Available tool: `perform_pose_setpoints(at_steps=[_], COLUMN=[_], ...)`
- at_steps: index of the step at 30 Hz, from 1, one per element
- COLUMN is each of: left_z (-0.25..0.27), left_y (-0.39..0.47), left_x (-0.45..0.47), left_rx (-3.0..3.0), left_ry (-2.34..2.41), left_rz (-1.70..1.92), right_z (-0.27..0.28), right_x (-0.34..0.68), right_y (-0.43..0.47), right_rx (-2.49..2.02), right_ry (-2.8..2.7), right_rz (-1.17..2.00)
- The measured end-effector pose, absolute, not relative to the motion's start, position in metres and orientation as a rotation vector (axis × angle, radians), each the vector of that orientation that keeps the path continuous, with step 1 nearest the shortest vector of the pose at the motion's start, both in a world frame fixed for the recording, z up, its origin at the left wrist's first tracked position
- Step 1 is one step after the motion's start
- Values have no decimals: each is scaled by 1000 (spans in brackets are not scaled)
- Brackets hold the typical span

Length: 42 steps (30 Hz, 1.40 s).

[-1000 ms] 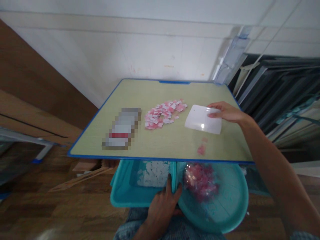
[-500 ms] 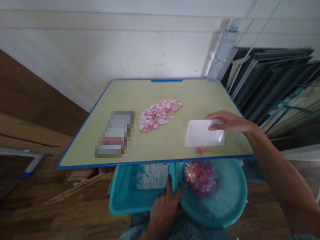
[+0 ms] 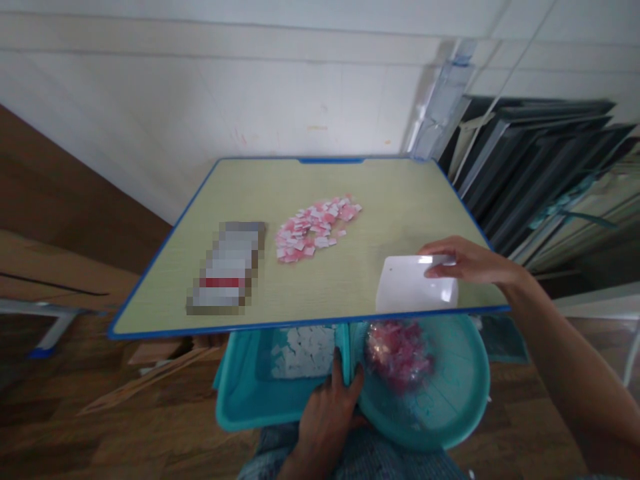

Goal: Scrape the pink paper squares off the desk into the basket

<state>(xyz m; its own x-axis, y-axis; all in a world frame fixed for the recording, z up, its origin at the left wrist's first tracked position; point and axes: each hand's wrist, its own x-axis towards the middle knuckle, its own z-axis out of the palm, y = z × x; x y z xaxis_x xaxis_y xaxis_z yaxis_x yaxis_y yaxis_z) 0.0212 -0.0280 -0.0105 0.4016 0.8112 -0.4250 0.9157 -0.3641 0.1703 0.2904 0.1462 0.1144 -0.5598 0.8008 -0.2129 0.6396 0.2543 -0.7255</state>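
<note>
In my right hand [image 3: 455, 260] is a white plastic scraper [image 3: 415, 283], pinched by its upper right edge. Its lower edge is down at the table's front border. My left hand [image 3: 333, 397] grips the adjoining rims of a rectangular teal tub [image 3: 237, 400] and a round teal basin [image 3: 463, 413], a finger over the tub's side. White flakes [image 3: 305, 350] lie in the tub; wet-looking pink pieces [image 3: 400, 353] fill part of the basin. Farther back on the table sits a loose heap of small pink and white pieces [image 3: 313, 230].
The folding table [image 3: 260, 180] has a pale top and blue edging. A pixelated phone-like object [image 3: 227, 267] lies on its left side. Behind the right corner a clear plastic bottle [image 3: 440, 107] stands by the wall, beside several dark panels [image 3: 540, 147].
My right hand has drawn the scraper toward the front edge and slightly right. The small pink bits in front of it are no longer visible on the table. My left hand stays put.
</note>
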Motion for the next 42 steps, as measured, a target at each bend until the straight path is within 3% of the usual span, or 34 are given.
perform_pose_setpoints(at_steps=[8, 13, 19, 22, 29, 36, 42], left_z=[-11, -11, -14, -14, -13, -14, -8], left_y=[-28, -29, -30, -28, -22, -24, -22], left_x=[22, 23, 23, 23, 24, 22, 25], left_rx=[2278, 2272, 2253, 2246, 2200, 2191, 2169], left_ry=[1486, 1497, 1510, 1498, 1417, 1411, 1435], left_rz=[-374, -366, -384, -404, -523, -489, -541], right_z=[121, 124, 102, 87, 77, 93, 101], right_x=[298, 288, 261, 256, 251, 254, 261], right_y=[149, 185, 237, 241, 236, 229, 223], right_rx=[-1285, -1260, -1093, -1099, -1067, -1177, -1197], right_ry=[-2299, -1875, -1563, -1412, -1405, -1743, -1673], right_rz=[1277, 1324, 1133, 1248, 1261, 1084, 1009])
